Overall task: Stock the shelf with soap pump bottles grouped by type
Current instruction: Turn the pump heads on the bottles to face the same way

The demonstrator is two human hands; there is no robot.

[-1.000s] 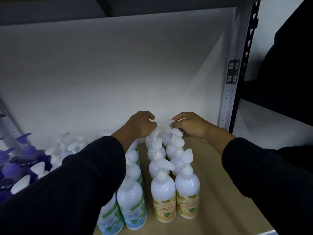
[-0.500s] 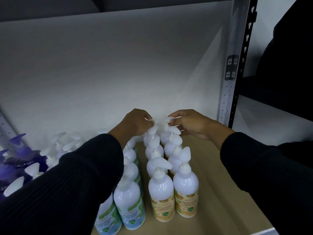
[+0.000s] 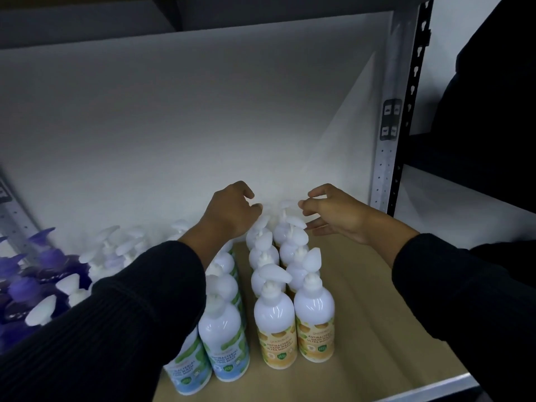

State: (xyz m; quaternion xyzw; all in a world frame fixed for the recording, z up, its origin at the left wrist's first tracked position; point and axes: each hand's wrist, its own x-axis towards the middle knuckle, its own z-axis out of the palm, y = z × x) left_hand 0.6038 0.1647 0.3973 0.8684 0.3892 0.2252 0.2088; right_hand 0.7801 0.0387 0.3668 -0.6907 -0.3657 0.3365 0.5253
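Two rows of white pump bottles with yellow labels (image 3: 275, 323) run front to back on the brown shelf board (image 3: 362, 329). To their left stand two rows with blue-green labels (image 3: 224, 340). My left hand (image 3: 232, 213) is curled over the pump head of the rearmost bottle in the left yellow row. My right hand (image 3: 333, 213) hovers just right of the rearmost bottle (image 3: 285, 224) in the right yellow row, fingers spread and apart from its pump. Both sleeves are black.
Purple bottles (image 3: 26, 285) and more white-pump bottles (image 3: 116, 250) fill the shelf's left part. A white back wall stands right behind the rows. A perforated metal upright (image 3: 388, 140) bounds the shelf on the right. Bare board lies right of the yellow rows.
My right hand has let go of the rear pump head and opened, drawing slightly to the right. My left hand stays on the rear bottle's pump.
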